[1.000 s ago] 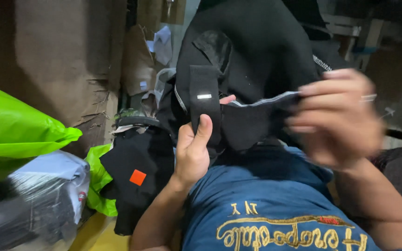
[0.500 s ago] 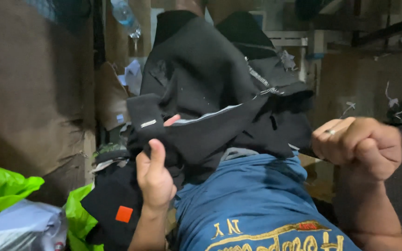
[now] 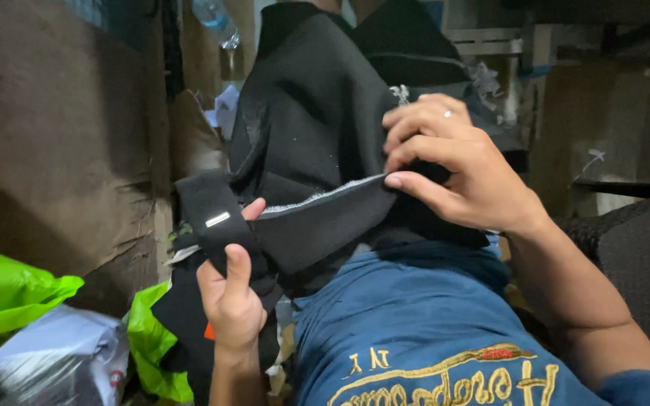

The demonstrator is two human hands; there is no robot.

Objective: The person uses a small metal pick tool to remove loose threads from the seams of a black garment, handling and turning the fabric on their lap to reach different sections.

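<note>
Both-handed, black garment [image 3: 317,135] between fingers [image 3: 415,124]

Cluttered garment workshop or storeroom, worn cardboard wall [image 3: 62,135], green plastic bags [image 3: 9,301], piled black fabric [image 3: 310,128]

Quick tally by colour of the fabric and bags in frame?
Black fabric piece, held by left hand and right hand: 1
Bright green bags: 2
Clear plastic bag: 1
Blue shirt: 1
Total: 5
</note>
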